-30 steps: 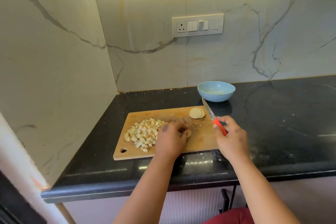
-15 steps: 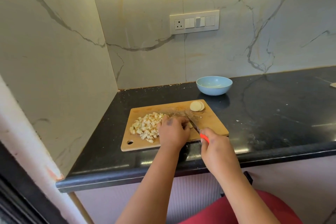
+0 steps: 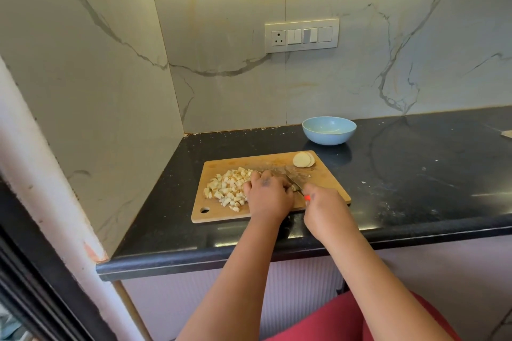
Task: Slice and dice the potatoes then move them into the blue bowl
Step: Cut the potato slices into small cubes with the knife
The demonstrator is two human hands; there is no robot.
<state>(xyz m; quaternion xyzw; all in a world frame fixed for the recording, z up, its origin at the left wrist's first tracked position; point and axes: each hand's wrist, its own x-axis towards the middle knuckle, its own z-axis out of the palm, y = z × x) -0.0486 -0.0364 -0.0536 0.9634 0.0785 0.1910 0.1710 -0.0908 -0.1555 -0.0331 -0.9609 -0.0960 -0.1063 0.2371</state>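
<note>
Left hand (image 3: 268, 194): fingers curled down over a potato piece on rectangular wooden cutting board (image 3: 327, 180). Right hand (image 3: 324, 207): grips red-handled knife (image 3: 294, 183). Pale diced potato pile (image 3: 227, 188) left; round potato slices (image 3: 303, 159) far corner; empty light-blue bowl (image 3: 329, 130) beyond.

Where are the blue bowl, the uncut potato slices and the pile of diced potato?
blue bowl (image 3: 329, 139): head view, on its outer front wall.
uncut potato slices (image 3: 302, 159): head view, on the top slice's flat face.
pile of diced potato (image 3: 227, 187): head view, middle of the heap.
</note>
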